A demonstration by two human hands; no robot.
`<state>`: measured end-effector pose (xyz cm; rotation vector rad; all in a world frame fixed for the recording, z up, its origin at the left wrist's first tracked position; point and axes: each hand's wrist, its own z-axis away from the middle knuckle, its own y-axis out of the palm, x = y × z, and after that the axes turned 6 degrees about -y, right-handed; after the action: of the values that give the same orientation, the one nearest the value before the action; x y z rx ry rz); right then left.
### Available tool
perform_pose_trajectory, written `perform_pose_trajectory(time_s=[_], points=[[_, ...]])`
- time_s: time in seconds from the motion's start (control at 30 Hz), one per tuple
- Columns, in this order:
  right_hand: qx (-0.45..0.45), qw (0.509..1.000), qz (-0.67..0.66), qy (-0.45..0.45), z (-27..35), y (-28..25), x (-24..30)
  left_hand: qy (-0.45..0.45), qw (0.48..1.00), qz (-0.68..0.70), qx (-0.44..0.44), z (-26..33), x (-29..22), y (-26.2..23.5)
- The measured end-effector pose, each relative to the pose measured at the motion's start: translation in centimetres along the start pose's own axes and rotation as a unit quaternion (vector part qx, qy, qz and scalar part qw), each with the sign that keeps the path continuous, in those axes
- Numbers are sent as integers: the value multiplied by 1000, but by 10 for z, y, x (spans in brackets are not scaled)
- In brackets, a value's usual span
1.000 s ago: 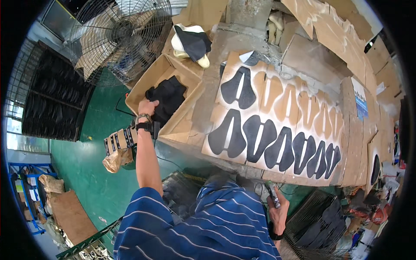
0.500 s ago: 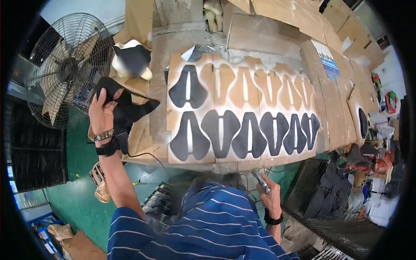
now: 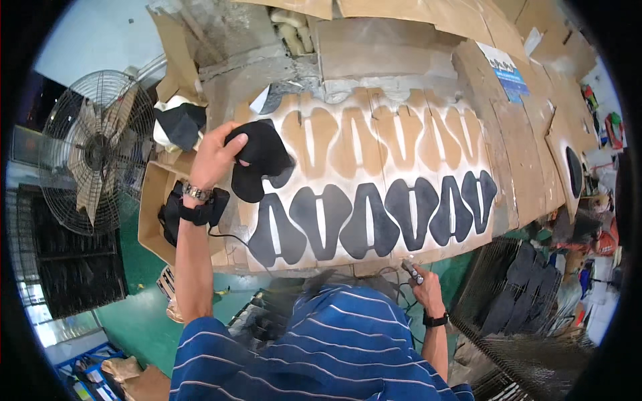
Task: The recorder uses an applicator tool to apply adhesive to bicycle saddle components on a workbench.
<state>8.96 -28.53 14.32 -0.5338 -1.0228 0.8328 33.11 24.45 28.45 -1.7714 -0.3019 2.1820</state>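
My left hand (image 3: pixel 217 157) is closed on a limp black fabric piece (image 3: pixel 264 150), pinched under the thumb and hanging over the cardboard's upper left corner. It hides most of what lies beneath it there. Low at the table's front edge, my right hand (image 3: pixel 426 292) grips a small metal spray gun (image 3: pixel 411 271); its nozzle end points up and left. Between the hands, a row of black U-shaped pieces (image 3: pixel 369 224) lies flat on the cardboard sheet (image 3: pixel 401 175), alternating in direction. Behind them, bare brown outlines (image 3: pixel 356 140) of the same shape show amid pale overspray.
A cardboard box (image 3: pixel 152 220) with black pieces inside stands at the left. Beyond it are a wire-caged fan (image 3: pixel 99 150) and a white form (image 3: pixel 175 120) topped with black. Hoses (image 3: pixel 394 274) run near my right hand. Racks (image 3: pixel 515 294) of dark pieces stand at the right.
My left hand has moved right, from above the box to the cardboard's far left corner, carrying black fabric. The view has shifted slightly; my right hand still holds the spray gun low.
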Motion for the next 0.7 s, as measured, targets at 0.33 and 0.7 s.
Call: perform_pose_trajectory(time_s=[0.33, 0.7], points=[[51, 998, 28, 10, -31, 30, -43, -49, 975, -151, 159, -75, -39, 52], [33, 997, 53, 50, -43, 37, -27, -20, 924, -294, 244, -163, -43, 81]])
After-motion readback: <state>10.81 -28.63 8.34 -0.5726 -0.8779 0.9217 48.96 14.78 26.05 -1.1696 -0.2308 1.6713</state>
